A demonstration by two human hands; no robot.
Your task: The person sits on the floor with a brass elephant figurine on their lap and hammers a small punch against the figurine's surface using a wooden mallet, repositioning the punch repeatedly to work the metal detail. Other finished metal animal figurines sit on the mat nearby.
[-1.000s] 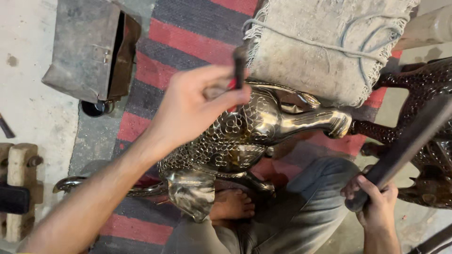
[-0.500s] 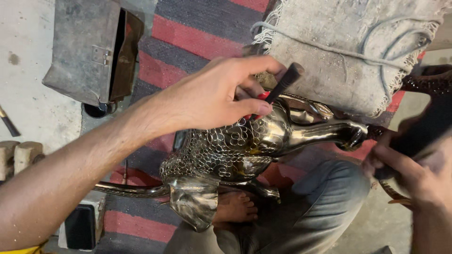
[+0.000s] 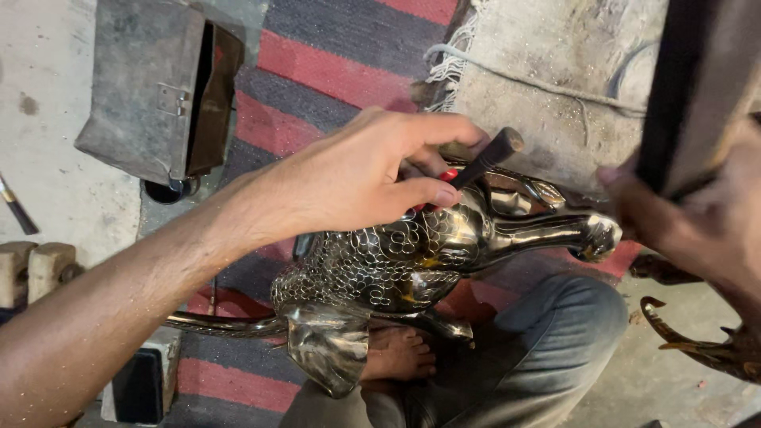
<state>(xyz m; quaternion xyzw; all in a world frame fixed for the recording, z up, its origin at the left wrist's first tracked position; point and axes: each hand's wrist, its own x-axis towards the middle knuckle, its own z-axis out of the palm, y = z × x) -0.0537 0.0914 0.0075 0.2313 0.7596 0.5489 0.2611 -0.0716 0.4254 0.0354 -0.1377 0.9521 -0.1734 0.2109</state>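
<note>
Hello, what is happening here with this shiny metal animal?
A seated person works on a polished metal animal figure that rests over their lap, above a bare foot. The left hand holds a dark punch-like tool with its tip against the figure's patterned back. The right hand, close to the camera and blurred, grips a dark bar. A grey metal box stands open nearby.

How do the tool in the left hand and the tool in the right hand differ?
The punch in the left hand is thin, round and sharply seen; the hammer in the right hand is broad, flat and blurred. The punch slants onto the metal bird; the hammer is raised. Both are dark.
</note>
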